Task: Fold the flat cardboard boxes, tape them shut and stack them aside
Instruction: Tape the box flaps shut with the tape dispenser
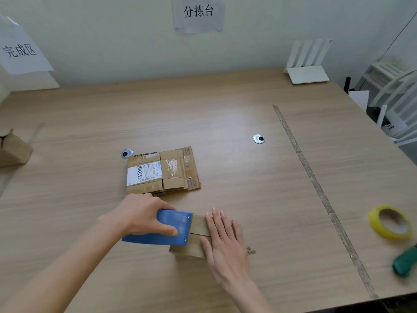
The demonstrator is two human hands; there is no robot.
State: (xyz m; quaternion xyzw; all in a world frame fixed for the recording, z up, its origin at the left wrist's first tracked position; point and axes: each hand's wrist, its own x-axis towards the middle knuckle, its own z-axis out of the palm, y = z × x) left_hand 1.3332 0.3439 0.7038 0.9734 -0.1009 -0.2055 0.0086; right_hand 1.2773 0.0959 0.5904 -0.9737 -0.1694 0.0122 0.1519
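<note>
Cardboard is seen from the head camera as a small folded box (200, 236) standing on the wooden bench (225, 114), pinned from above by the right hand (223, 242), whose fingers are laid straight and flat across its top. A blue tape dispenser (167, 229) is gripped by the left hand (144, 215), with the fingers curled over its body and the thumb along its near side; its front edge is set against the top of the box, just left of the right hand's fingertips. Just beyond the left hand, a stack of flattened boxes (162, 171) is laid on the bench, with a white shipping label on the uppermost one. Far to the left of the left hand, another folded box (13, 150) is seen at the bench edge. Well to the right of the right hand, a yellow tape roll (390, 222) and a green-handled tool (404, 263) are blurred near the edge.
</note>
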